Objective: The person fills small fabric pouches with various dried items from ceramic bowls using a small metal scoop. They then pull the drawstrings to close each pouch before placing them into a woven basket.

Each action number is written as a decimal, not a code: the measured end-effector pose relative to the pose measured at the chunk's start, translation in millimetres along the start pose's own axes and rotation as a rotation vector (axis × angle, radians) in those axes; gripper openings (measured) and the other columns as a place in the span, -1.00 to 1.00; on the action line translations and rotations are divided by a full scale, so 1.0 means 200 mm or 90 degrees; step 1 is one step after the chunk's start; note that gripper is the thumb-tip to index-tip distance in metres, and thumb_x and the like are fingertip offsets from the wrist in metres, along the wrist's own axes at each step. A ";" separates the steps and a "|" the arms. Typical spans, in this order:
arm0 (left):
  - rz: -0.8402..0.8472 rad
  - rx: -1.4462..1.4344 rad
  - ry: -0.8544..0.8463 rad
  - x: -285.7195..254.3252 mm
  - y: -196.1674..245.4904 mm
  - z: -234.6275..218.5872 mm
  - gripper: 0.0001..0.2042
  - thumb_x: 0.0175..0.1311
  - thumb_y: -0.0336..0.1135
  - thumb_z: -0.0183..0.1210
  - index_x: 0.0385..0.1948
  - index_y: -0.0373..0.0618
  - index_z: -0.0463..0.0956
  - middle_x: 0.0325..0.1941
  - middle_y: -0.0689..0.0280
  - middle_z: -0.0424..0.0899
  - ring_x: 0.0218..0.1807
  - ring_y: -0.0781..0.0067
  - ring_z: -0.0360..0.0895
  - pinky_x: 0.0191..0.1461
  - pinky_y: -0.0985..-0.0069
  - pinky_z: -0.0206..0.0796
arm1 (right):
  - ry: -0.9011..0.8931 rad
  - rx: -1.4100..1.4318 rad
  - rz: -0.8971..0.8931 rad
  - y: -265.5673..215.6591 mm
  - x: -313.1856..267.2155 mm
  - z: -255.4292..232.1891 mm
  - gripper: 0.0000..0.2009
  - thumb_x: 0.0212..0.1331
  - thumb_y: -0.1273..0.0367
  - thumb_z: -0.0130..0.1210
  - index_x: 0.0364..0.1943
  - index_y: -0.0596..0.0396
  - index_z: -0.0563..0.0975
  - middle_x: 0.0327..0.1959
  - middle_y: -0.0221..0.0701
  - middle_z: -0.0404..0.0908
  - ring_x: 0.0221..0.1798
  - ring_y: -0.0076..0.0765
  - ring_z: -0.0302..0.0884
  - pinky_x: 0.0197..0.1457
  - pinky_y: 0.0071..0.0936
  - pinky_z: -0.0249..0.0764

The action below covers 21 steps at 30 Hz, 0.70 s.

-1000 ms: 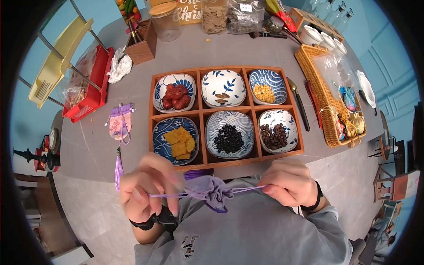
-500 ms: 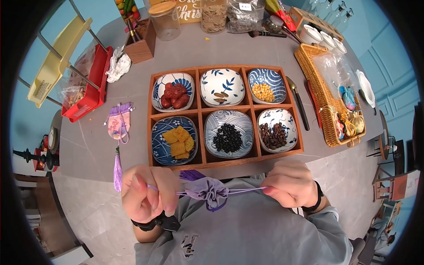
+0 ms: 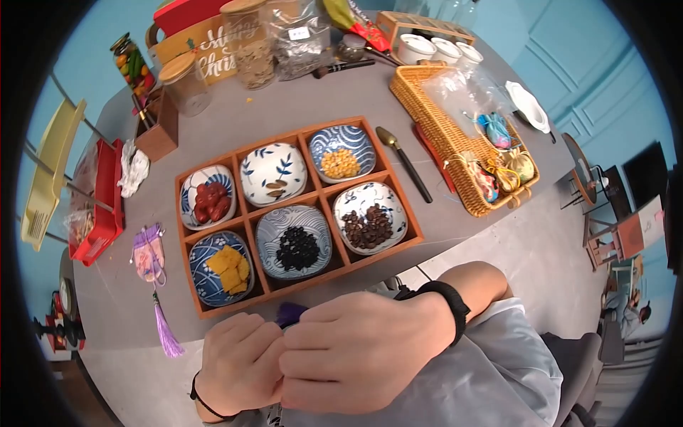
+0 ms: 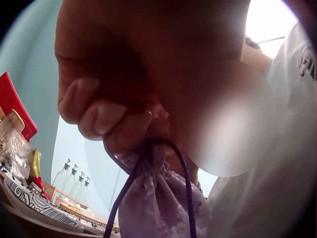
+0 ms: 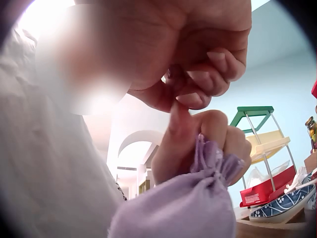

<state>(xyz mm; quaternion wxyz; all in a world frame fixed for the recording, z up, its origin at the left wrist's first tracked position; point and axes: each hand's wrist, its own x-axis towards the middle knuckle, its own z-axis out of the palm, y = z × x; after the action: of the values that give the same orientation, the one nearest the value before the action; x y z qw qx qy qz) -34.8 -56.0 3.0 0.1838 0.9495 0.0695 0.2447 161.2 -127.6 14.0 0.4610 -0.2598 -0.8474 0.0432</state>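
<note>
My left hand (image 3: 242,363) and right hand (image 3: 363,349) meet above my lap, knuckles up and fingers curled, covering the pouch in the head view. A lilac drawstring pouch (image 5: 183,208) hangs beneath them, its neck bunched in the left hand's fingers. From the left wrist, a dark purple cord (image 4: 189,193) loops down beside the pouch's pleats. The right hand's curled fingers pinch close above the left thumb at the drawstring, which is largely hidden there. Behind the hands, a purple tassel (image 3: 290,313) peeks out.
Ahead stands a wooden divided tray (image 3: 313,283) with patterned bowls of dates, beans, corn and other dry foods. A pink-purple pouch (image 3: 148,252) lies left. To the right are a spoon (image 3: 405,164) and a wicker basket (image 3: 427,114) holding small pouches.
Earlier the hands were apart, stretching the lilac pouch's drawstrings sideways. They have come together, the right hand moving leftward over the pouch, and the head view has turned to the right.
</note>
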 end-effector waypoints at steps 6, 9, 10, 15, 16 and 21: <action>-0.137 -0.039 0.093 0.03 0.06 0.04 -0.84 0.01 -0.38 0.33 -0.54 -0.18 0.50 -0.59 0.30 0.43 -0.61 0.23 0.37 -0.52 0.36 0.19 | -0.013 0.031 0.227 0.02 -0.01 -0.12 -0.65 0.10 0.22 0.38 -0.14 0.13 0.57 -0.33 -0.36 0.54 -0.31 -0.23 0.53 -0.33 -0.40 0.46; -0.168 -0.014 0.129 0.01 0.05 0.01 -0.81 0.08 -0.51 0.31 -0.58 -0.18 0.43 -0.66 0.31 0.40 -0.67 0.20 0.33 -0.57 0.37 0.12 | -0.093 0.062 0.343 0.02 -0.08 -0.15 -0.35 0.04 0.16 0.43 0.17 0.17 0.43 -0.17 -0.27 0.58 -0.09 -0.06 0.57 -0.13 -0.21 0.53; -0.154 -0.027 0.171 0.03 0.06 0.03 -0.75 0.11 -0.55 0.32 -0.61 -0.16 0.38 -0.68 0.30 0.39 -0.68 0.20 0.34 -0.60 0.37 0.07 | -0.125 0.064 0.361 0.02 -0.11 -0.14 -0.37 0.05 0.16 0.42 0.16 0.17 0.44 -0.16 -0.26 0.58 -0.08 -0.04 0.57 -0.13 -0.20 0.53; -0.214 -0.163 0.128 0.04 0.08 0.02 -0.79 0.17 -0.53 0.32 -0.58 -0.18 0.43 -0.69 0.29 0.41 -0.64 0.26 0.40 -0.58 0.39 0.12 | -0.144 0.061 0.367 0.04 -0.18 -0.11 -0.58 0.14 0.29 0.38 0.05 0.13 0.54 -0.15 -0.27 0.61 -0.10 -0.06 0.60 -0.13 -0.17 0.53; -0.234 -0.223 0.112 0.03 0.08 0.02 -0.80 0.18 -0.52 0.32 -0.55 -0.18 0.46 -0.67 0.29 0.43 -0.60 0.30 0.45 -0.57 0.43 0.15 | -0.143 0.079 0.379 0.04 -0.18 -0.13 -0.61 0.15 0.31 0.38 0.02 0.13 0.55 -0.17 -0.27 0.62 -0.12 -0.05 0.61 -0.13 -0.18 0.54; -0.175 -0.608 0.188 0.00 0.00 0.07 -0.80 0.24 -0.37 0.35 -0.26 -0.26 0.55 -0.10 0.09 0.56 -0.26 0.39 0.64 -0.41 0.56 0.38 | -0.136 0.220 0.463 0.03 -0.19 -0.28 -0.71 0.20 0.37 0.36 -0.04 0.14 0.61 -0.21 -0.25 0.69 -0.16 -0.04 0.68 -0.12 -0.25 0.57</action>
<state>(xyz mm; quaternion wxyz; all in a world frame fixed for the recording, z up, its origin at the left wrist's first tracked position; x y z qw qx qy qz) -27.5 -60.4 -7.2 0.6156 0.6971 0.0992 0.3539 225.0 -150.5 14.5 0.3620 -0.4554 -0.7236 0.3713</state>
